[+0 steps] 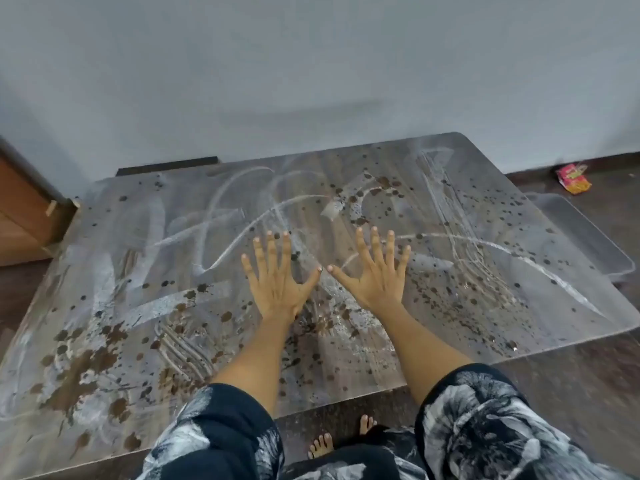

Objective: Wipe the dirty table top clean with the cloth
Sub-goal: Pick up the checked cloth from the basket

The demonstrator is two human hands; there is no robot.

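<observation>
Bench point(114, 306) top wooden, brown spots and white smears throughout. Left hand point(277, 285) and right hand point(375, 277) over centre, grip apart, fingers spread, holding nothing.

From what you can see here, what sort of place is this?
Probably a room in a home: a low wooden table against a plain wall, a wooden cabinet at the left, and a snack packet on the dark floor.

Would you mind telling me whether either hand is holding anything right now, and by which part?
Nothing is held. The left hand and right hand are both spread flat, fingers straight, over the dirty table top. No cloth is in view.
</observation>
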